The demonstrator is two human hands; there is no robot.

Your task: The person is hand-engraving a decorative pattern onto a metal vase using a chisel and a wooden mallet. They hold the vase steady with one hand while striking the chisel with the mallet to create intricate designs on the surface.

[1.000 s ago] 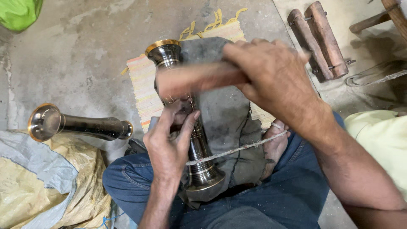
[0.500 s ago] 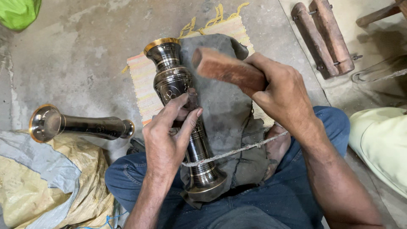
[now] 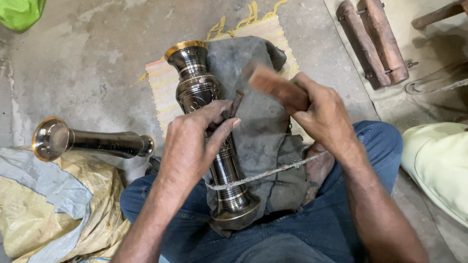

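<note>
Head view, second vase (image 3: 90,141) left, wooden blocks (image 3: 373,41) right

Wooden block (image 3: 273,85) motion-blurred; perhaps a mallet

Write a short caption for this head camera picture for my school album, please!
Left hand steadies a small tool on a dark metal vase while the right hand holds a wooden block.

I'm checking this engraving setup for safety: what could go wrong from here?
The wooden block in the right hand is blurred in mid-swing close to the left hand, whose fingers pinch a thin tool against the dark vase; a miss would likely hit those fingers. Only a thin cord and the lap steady the vase, so it might roll. A glancing tool could scratch its finish.
</note>
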